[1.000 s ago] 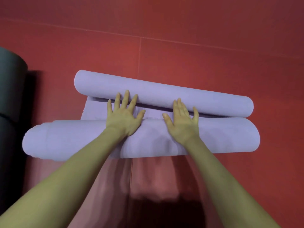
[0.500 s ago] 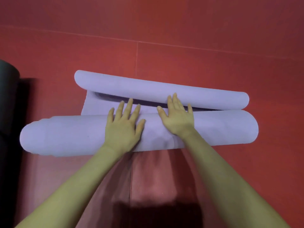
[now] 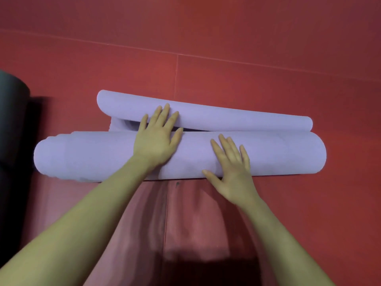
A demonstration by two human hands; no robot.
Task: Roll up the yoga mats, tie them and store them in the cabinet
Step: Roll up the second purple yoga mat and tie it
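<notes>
A lilac yoga mat [image 3: 278,153] lies across the red floor, rolled into a thick roll on the near side. Its far end curls up into a thinner roll [image 3: 237,119] that almost touches the thick one, with a narrow flat strip showing between them at the left. My left hand [image 3: 157,139] presses flat on top of the thick roll, fingers straight and spread, the fingertips reaching over onto the far curl. My right hand [image 3: 232,172] lies flat on the near face of the thick roll, fingers straight, thumb at the roll's lower edge.
A dark grey rolled mat [image 3: 11,124] stands at the left edge, close to the lilac roll's left end. Red floor panels [image 3: 247,58] with thin seams stretch all around. My shadow falls on the floor near the bottom edge.
The thick roll has turned farther away and closed the gap to the far curl. My left hand slid forward onto the curl; my right hand dropped back to the roll's near side.
</notes>
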